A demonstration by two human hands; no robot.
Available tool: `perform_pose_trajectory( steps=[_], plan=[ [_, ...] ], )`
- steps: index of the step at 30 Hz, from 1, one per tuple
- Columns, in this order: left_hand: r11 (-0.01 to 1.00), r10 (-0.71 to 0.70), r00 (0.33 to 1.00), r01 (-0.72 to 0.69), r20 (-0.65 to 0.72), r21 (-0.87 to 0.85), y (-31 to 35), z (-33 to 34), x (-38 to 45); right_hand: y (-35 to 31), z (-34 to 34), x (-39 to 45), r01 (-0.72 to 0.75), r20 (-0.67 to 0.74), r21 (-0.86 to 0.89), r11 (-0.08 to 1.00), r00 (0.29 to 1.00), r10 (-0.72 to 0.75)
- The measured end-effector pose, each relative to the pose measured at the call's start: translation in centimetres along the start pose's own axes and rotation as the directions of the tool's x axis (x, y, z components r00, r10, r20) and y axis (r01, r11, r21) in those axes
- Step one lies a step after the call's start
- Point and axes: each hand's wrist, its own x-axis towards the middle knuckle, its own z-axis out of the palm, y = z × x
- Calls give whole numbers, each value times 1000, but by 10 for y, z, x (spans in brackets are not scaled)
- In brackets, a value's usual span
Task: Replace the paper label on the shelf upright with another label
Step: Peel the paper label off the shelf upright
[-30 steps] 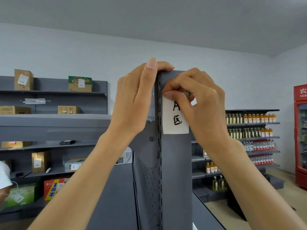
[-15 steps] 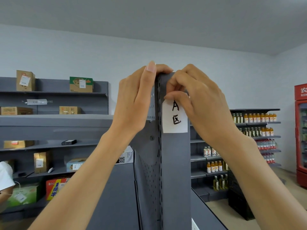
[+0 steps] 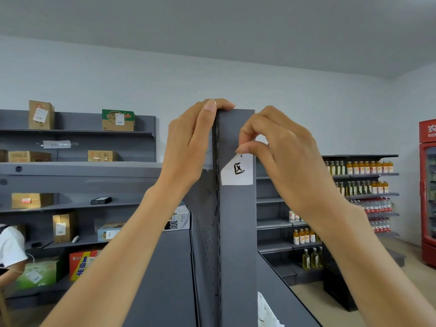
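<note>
step: peeling old paper label [image 3: 237,172] off shelf upright [image 3: 237,232] | my left hand [image 3: 188,147] grips upright's top, steadying | my right hand [image 3: 278,152] pinches label's folded top-left corner | tip: peel slowly downward, avoid tearing

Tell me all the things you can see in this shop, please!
White paper label with a black handwritten character: one, on the upright, top corner peeled down.
Grey metal shelf upright: one, centre.
Grey metal wall shelves: several tiers, left.
Brown cardboard boxes: several, on the left shelves.
Green-topped cardboard box: one, top left shelf.
Red and yellow printed box: one, low left.
Orange and yellow drink bottles: many, on the right shelves.
Red drinks fridge: one, far right.
Left hand: one, gripping the upright's top.
Right hand: one, pinching the label's top edge.
</note>
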Motion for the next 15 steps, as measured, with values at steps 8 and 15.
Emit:
perform_pose_trajectory(
  steps=[8,15],
  plan=[
    [999,-30,1000,30,-7,14,9,2,-1,-2,-8,-2,-6,4,46,999,1000,6],
    [998,-52,999,52,-7,20,12,3,-2,0,-13,2,-41,3,74,996,999,41]
  ],
)
